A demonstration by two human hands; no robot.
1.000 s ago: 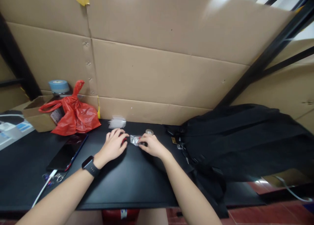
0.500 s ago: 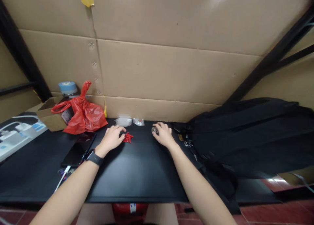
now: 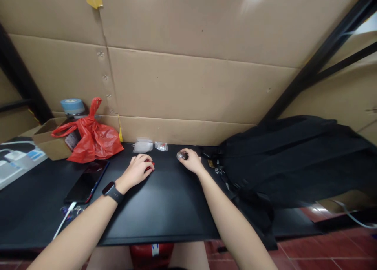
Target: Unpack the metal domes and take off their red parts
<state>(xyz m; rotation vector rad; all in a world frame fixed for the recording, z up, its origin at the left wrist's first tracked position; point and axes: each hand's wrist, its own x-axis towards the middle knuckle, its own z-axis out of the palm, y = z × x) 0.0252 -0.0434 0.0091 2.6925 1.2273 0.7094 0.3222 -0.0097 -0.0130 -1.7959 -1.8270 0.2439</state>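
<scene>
The black tabletop (image 3: pixel 165 211) gives room to move between my hands and back to its front edge. The black backpack (image 3: pixel 294 164) bounds the space right of my right hand (image 3: pixel 191 161), whose thumb and fingers pinch a round clear container (image 3: pixel 179 155). Clear bags (image 3: pixel 143 145) lie just beyond my curled left hand (image 3: pixel 137 172); small red pieces (image 3: pixel 148 168) lie at its fingertips, whether gripped I cannot tell.
</scene>
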